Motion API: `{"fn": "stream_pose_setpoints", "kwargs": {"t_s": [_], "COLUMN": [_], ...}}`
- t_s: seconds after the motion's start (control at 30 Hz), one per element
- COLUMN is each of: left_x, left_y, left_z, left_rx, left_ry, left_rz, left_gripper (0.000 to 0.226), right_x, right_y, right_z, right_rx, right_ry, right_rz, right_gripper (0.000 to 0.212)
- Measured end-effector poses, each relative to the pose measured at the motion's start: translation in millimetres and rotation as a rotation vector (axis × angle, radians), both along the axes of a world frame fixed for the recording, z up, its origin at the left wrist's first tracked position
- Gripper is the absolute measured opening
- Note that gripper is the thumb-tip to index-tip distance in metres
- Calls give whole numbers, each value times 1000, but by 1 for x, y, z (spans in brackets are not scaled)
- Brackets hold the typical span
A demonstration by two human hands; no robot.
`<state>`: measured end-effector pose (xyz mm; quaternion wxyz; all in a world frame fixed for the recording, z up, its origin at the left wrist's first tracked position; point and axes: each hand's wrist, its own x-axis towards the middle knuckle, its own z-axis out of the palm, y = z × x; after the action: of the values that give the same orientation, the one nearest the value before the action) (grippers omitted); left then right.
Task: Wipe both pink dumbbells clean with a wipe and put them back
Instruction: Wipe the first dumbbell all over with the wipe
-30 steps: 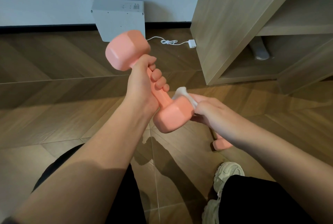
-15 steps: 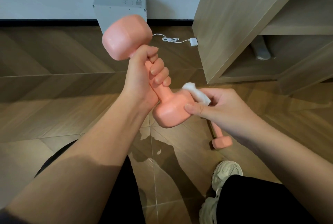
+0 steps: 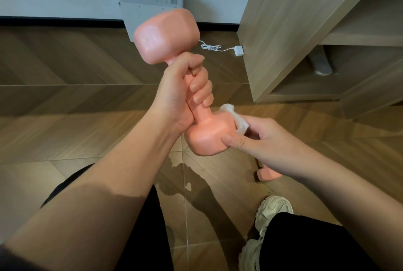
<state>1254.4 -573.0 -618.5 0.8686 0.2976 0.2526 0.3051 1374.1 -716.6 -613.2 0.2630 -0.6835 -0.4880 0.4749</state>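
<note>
Smooth, blocky-headed pink dumbbell (image 3: 166, 35) held in the air and tilted: one head up toward the wall, the other down and nearer the person. Left hand (image 3: 174, 92) wrapped tight round the handle just under the upper head. I judge this leaves the lower head bare for cleaning. Right hand (image 3: 261, 139) at that lower head: thumb laid on its near face, fingers curled behind, pressing a crumpled white wipe (image 3: 239, 123) against the far side. Wiping of this weight looks under way; put-back not yet begun.

Second pink dumbbell (image 3: 267, 173) lies on the brown wood-plank floor (image 3: 65, 100) below the right wrist, near a pale chunky trainer (image 3: 272, 209). Only one end shows; the forearm covers the rest. Cannot say whether it has been wiped.

Hard to make out: how much wipe sits between fingers and head, since the fingertips are hidden behind the weight. Upper head slightly blurred. Pale wooden shelf unit (image 3: 283, 30) at right, cut off by the frame. Flat white box (image 3: 150, 1) at the wall, partly behind the upper head; white cable with plug (image 3: 209, 47) beside it.
</note>
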Motion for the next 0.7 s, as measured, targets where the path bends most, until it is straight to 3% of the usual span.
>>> {"fn": "stream_pose_setpoints", "kwargs": {"t_s": [0.13,0.27,0.4,0.53,0.63,0.7], "left_x": [0,2,9,13,9,7], "left_y": [-5,-6,0,-3,-3,-2], "left_z": [0,1,1,-8,-10,-7], "left_rx": [-6,-45,-46,-138,-116,-91], "left_ry": [-119,-252,-18,224,208,127], "left_rz": [-124,-196,-74,74,107,60], "left_gripper": [32,29,26,28,31,34], "right_x": [6,2,-1,-10,-14,-11], "right_y": [1,2,4,6,6,8], "right_z": [6,6,7,2,-1,0], "right_rx": [-158,-124,-81,-105,-46,-80], "right_ry": [308,379,236,-68,-136,-22], "right_rz": [52,-1,-44,-140,-188,-98], "right_gripper": [49,58,58,64,66,62]}}
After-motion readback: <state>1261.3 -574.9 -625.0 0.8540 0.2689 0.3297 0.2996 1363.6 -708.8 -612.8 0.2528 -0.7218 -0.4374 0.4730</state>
